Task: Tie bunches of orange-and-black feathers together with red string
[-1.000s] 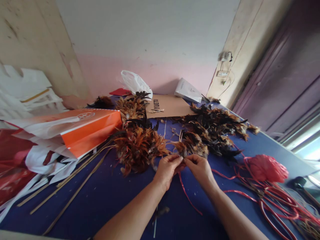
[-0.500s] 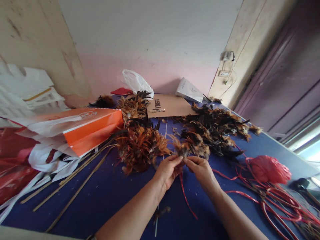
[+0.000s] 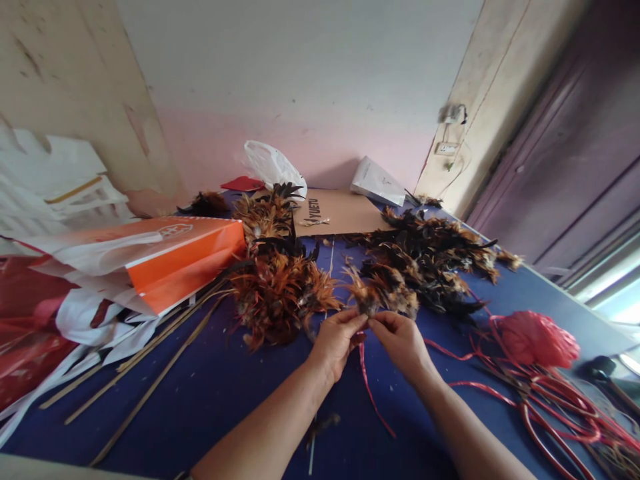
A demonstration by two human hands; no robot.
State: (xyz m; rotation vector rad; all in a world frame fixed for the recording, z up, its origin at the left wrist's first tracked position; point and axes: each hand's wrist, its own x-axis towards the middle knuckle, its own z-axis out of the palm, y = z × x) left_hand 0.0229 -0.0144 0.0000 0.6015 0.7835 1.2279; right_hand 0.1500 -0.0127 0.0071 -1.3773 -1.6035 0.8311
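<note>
Between my hands, over the blue table, is a small tuft of brown feathers [image 3: 364, 295], its tips pointing away from me. My left hand [image 3: 339, 340] pinches the base of the tuft between thumb and fingers. From the other side, my right hand [image 3: 400, 341] is closed in a pinch at the same base, fingertips nearly touching the left thumb. A pink plastic string [image 3: 371, 390] hangs below the hands onto the table; its upper end is hidden by the fingers. Left of the hands sits a pile of reddish-brown feather bunches [image 3: 280, 293], and beyond to the right a darker feather pile [image 3: 430, 257].
A ball of pink string [image 3: 537, 339] lies at right, beside red-handled scissors [image 3: 533, 420] tangled in loose string. To the left are thin sticks [image 3: 155, 393] and an orange paper bag [image 3: 185, 263]. A cardboard sheet [image 3: 345, 210] and white plastic bag [image 3: 275, 167] lie at the back.
The feather tuft has shifted very slightly and its tips look a little more upright. Both hands keep their pinch in almost the same place.
</note>
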